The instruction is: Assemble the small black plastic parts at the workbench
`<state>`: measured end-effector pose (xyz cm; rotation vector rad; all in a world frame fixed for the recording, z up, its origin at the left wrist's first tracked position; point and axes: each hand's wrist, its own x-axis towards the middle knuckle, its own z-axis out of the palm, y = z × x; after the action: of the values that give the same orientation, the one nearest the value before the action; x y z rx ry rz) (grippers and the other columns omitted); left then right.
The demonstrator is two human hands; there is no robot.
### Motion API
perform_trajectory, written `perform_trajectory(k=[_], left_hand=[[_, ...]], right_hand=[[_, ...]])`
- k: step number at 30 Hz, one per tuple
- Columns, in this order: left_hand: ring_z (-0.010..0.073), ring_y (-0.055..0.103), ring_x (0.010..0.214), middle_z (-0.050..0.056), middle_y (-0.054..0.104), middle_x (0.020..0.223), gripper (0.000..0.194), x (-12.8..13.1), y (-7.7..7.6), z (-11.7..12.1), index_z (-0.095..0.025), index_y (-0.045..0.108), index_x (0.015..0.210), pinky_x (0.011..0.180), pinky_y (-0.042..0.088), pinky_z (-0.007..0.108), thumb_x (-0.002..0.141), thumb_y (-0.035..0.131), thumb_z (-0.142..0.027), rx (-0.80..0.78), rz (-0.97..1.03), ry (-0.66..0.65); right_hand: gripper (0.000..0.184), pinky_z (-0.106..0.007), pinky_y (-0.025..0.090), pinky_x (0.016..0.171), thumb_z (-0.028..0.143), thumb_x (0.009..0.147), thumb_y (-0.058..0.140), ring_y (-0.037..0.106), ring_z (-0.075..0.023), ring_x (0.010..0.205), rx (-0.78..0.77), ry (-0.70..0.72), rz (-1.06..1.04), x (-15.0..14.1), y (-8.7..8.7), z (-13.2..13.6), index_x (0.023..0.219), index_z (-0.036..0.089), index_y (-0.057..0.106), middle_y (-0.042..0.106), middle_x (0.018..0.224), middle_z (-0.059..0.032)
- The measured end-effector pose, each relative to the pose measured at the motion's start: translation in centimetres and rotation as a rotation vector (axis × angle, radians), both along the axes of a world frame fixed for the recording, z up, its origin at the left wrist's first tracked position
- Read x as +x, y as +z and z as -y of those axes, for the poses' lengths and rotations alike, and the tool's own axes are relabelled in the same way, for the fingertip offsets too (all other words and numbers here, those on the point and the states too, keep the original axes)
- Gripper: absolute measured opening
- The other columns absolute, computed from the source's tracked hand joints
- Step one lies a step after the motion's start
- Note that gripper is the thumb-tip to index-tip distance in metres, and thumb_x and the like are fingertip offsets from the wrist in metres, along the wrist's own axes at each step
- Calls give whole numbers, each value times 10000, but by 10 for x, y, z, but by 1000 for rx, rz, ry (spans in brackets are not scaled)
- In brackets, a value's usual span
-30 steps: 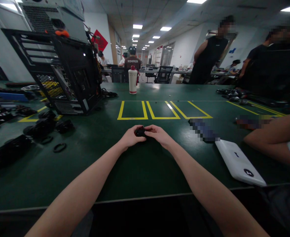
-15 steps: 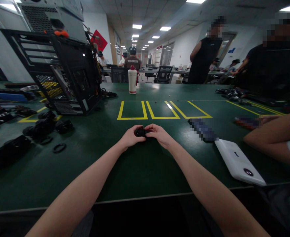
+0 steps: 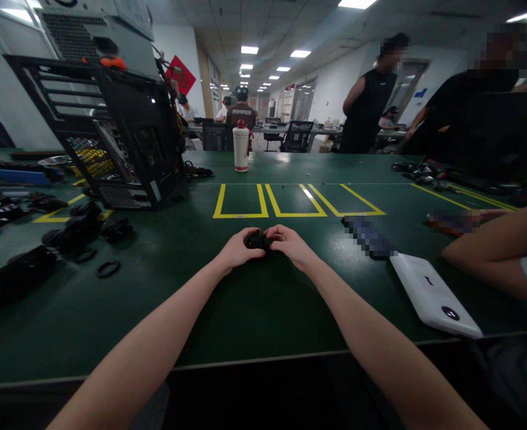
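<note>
Between my two hands is a small black object (image 3: 258, 240) with a rounded body, held just above or on the green table; its exact kind is too dark and covered to make out. My left hand (image 3: 239, 246) is closed around its left end, thumb in front and fingers behind. On the right end, the fingertips and thumb of my right hand (image 3: 288, 242) pinch it. To the left lie a black ring (image 3: 108, 269), a second black ring (image 3: 85, 255) and several dark coiled or lumpy black items (image 3: 73, 230).
An open black computer case (image 3: 129, 137) stands at the left. Yellow tape frames (image 3: 240, 215) mark the table (image 3: 263, 316) ahead, with a white bottle (image 3: 241, 149) behind. At right are a white power bank-like device (image 3: 434, 292), a blurred phone-like object (image 3: 368, 236) and another person's arm (image 3: 501, 239).
My right fingers have shifted slightly to the right, and more of the black object shows between my hands. In the background, the person in black at the far right has changed posture.
</note>
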<state>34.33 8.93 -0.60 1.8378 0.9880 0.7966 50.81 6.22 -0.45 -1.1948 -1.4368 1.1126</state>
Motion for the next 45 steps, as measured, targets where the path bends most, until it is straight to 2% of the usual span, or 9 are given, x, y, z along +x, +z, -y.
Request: perform_trajectory(k=[5,9,14,19,23,28,35,41,45], left_hand=[[221,477,1025,79,479,1170,650,-1,-3,-2,-218,421,1158,898,358,390,564,677,-290,-13,-10,-19],[220,466,1036,73,472,1170,634,0,-4,-1,-220,409,1163,899,359,383,584,658,-293,9,-23,-15],[222,443,1059,72,460,1162,631,4,-4,1,-230,348,1213,920,335,379,635,597,-278,109,-80,-3],[213,449,1039,46,467,1117,641,7,0,3,-289,281,1250,920,331,392,666,545,-266,213,-163,-28],[223,400,1102,24,395,1211,523,8,7,-1,-325,376,1189,949,301,397,685,510,-286,293,-323,-91],[239,309,1192,20,292,1318,455,9,19,-11,-279,486,1089,963,298,355,663,530,-433,318,-459,-220],[243,445,1076,15,331,1304,472,26,26,-8,-275,512,1020,893,362,346,606,565,-496,401,-654,-228],[202,528,914,13,539,1031,404,45,29,-4,-270,511,967,762,419,295,617,561,-464,416,-736,-239],[211,531,864,13,555,950,381,53,26,-3,-266,515,912,689,427,300,599,565,-478,457,-743,-207]], right_hand=[[208,-315,386,755,219,607,553,502,-129,776,-20,-143,29,5,0,-3,808,176,526,540,796,4],[207,-323,377,786,195,602,552,509,-133,799,-17,-258,72,11,-5,-9,808,174,546,553,822,-5],[196,-326,387,791,181,618,543,522,-132,797,-9,-257,110,16,-9,-14,814,176,549,571,847,-16],[220,-302,401,773,136,609,542,532,-130,794,-38,-190,200,22,-2,-12,827,160,564,587,840,-31],[237,-281,410,762,125,610,535,536,-125,789,-22,-243,239,34,4,-12,844,148,564,589,843,-36],[216,-278,415,754,173,624,542,545,-123,777,26,-332,175,48,6,-17,838,160,561,597,837,-31],[201,-274,415,732,184,614,529,545,-119,753,80,-418,135,53,12,-15,811,154,560,595,812,-29],[222,-265,411,727,196,621,504,539,-117,768,114,-475,129,57,17,-11,834,162,555,590,839,-25],[225,-265,412,730,210,625,504,540,-123,786,128,-482,106,58,20,-8,841,170,554,587,840,-21]])
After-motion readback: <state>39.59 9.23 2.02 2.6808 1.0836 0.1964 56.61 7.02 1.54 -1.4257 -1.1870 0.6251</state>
